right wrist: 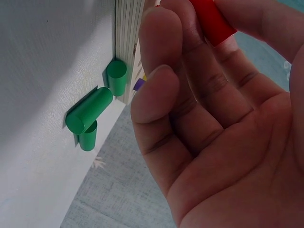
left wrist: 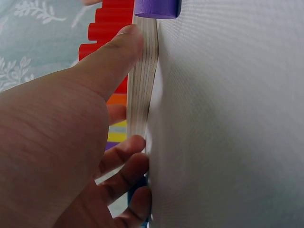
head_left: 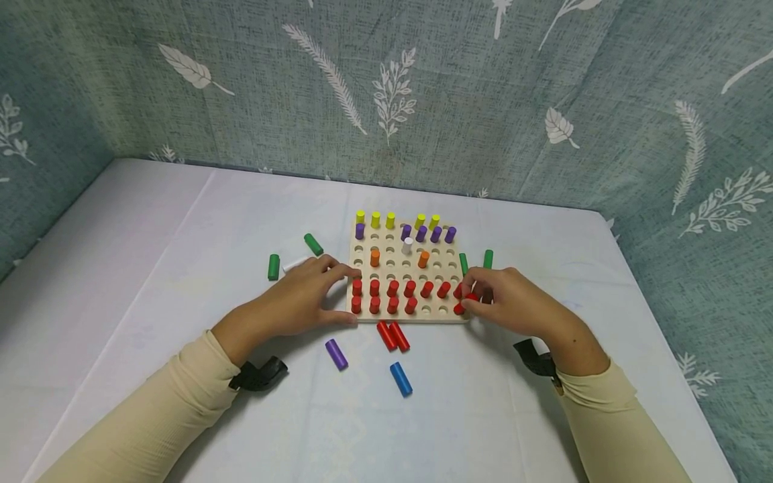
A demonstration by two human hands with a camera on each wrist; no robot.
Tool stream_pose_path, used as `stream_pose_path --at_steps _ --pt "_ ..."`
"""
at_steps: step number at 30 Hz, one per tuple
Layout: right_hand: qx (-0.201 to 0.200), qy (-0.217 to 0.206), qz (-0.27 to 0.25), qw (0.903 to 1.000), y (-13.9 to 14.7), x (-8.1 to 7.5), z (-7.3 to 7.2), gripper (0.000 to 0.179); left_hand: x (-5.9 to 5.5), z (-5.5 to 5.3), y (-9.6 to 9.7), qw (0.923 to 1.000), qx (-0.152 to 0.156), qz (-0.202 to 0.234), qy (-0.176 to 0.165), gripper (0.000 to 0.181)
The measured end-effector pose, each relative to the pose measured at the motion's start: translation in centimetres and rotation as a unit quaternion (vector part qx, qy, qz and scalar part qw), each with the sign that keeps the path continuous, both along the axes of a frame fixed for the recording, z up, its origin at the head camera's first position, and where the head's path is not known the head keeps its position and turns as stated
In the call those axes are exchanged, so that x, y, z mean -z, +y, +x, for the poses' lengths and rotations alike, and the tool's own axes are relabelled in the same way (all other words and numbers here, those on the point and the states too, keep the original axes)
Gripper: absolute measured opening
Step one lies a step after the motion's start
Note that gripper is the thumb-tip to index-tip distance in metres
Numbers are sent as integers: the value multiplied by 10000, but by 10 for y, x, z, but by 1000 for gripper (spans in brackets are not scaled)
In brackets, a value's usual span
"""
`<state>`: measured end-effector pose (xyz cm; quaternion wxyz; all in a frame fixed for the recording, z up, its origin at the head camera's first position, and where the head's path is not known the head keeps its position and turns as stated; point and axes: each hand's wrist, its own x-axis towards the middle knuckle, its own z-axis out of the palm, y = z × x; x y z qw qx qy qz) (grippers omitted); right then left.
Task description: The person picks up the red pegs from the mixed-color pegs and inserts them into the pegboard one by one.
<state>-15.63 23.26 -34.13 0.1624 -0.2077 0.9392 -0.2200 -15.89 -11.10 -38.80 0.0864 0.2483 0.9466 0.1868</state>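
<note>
A wooden pegboard lies on the table with coloured pegs standing in its holes. Two rows of red pegs run along its near side, the front row with gaps. At the board's left edge is my left hand, thumb and index fingertip against it; in the left wrist view the thumb lies straight along the side. Over the near right corner, my right hand pinches a red peg between thumb and fingers. That peg's lower end is hidden in the head view.
Two loose red pegs, a purple peg and a blue peg lie before the board. Green pegs and a white peg lie to the left. More green pegs are at the right. A patterned curtain hangs behind.
</note>
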Motion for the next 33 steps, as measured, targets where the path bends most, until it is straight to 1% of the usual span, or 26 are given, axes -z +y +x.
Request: stream_pose_path --at_steps 15,23,33 --pt "71 -100 37 9999 1 1 -1 13 0 0 0 10000 -28 -1 -18 81" --pt "124 -202 52 9997 0 0 -1 15 0 0 0 10000 -15 -30 15 82" --pt "148 -205 9 9997 0 0 -1 19 0 0 -1 10000 0 -20 22 81"
